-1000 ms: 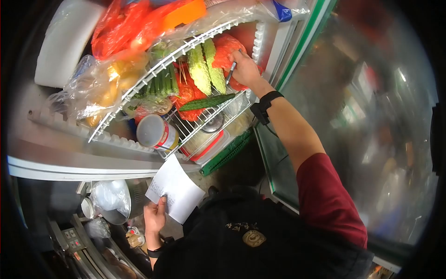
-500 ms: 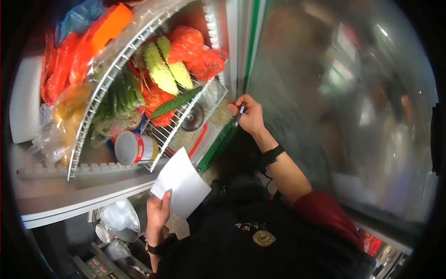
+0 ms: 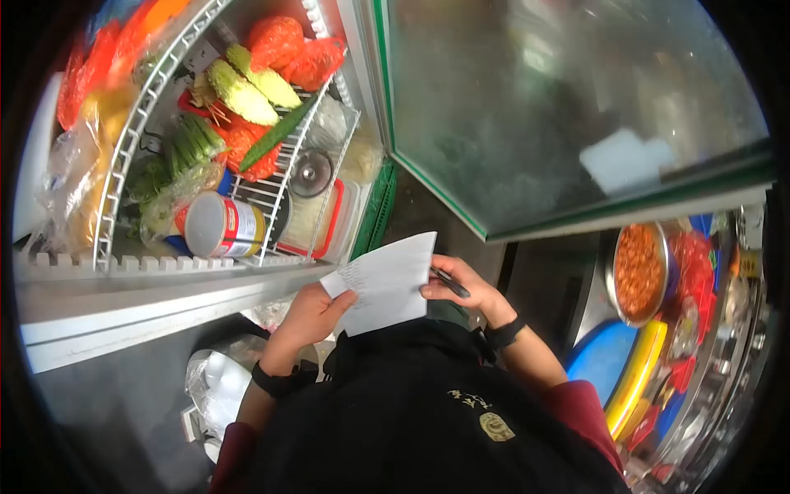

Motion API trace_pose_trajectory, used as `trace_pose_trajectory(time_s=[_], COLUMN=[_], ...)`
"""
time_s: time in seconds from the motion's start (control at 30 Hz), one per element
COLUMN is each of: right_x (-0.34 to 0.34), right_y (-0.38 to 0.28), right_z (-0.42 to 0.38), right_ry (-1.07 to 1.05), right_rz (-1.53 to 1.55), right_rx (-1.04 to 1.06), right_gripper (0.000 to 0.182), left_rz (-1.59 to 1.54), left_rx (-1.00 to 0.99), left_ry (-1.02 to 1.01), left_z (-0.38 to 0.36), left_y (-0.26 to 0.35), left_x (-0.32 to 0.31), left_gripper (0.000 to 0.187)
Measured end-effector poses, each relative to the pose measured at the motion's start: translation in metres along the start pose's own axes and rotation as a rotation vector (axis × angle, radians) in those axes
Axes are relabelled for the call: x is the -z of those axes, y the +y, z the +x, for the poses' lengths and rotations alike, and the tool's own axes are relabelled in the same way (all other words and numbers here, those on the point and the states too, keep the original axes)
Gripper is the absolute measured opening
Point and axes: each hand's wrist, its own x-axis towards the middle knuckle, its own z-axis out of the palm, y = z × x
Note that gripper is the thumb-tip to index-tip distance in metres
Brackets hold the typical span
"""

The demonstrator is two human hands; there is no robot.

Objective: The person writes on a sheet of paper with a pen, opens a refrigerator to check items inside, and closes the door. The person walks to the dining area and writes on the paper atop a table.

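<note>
A white sheet of paper (image 3: 391,284) with lines of handwriting near its left side is held up in front of my body. My left hand (image 3: 309,317) pinches its lower left edge, thumb on top. At the sheet's right edge, my right hand (image 3: 473,292) is closed around a dark pen (image 3: 449,282), which points down to the right; some of its fingers are hidden behind the paper. Beyond the paper stands the open fridge, where a white wire shelf (image 3: 284,185) bears pale green bitter melons (image 3: 243,95), a cucumber (image 3: 278,136) and a labelled can (image 3: 222,226).
The fogged glass door (image 3: 535,107) with a green edge stands swung out on the right. A green crate (image 3: 374,210) sits low in the fridge. On the right counter are a metal bowl of reddish food (image 3: 638,267) and a blue board (image 3: 605,358). A plastic-wrapped bundle (image 3: 218,391) lies lower left.
My right hand has come down from near the fridge door edge to the paper, still holding the pen. The paper is now level between both hands. My view has shifted right, showing the counter.
</note>
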Motion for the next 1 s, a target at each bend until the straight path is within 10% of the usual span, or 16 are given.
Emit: trace_pose_trajectory(time_s=[0.37, 0.57, 0.83, 1.0], right_x=[-0.093, -0.052, 0.080, 0.136], right_y=[0.052, 0.049, -0.111, -0.193], right_z=[-0.147, -0.186, -0.204, -0.186], right_ry=[0.555, 0.769, 1.413, 1.350], right_rz=[-0.060, -0.129, -0.262, -0.179], right_rx=[0.012, 0.204, 0.764, 0.949], right_gripper=[0.015, 0.018, 0.041, 0.052], left_rz=[0.029, 0.265, 0.386, 0.380], left_rx=[-0.031, -0.162, -0.233, 0.016], left_ry=[-0.522, -0.467, -0.334, -0.051], left_z=[-0.030, -0.043, -0.083, -0.121], left_y=[-0.007, 0.000, -0.005, -0.026], left_x=[-0.068, -0.095, -0.083, -0.050], left_gripper=[0.028, 0.028, 0.024, 0.030])
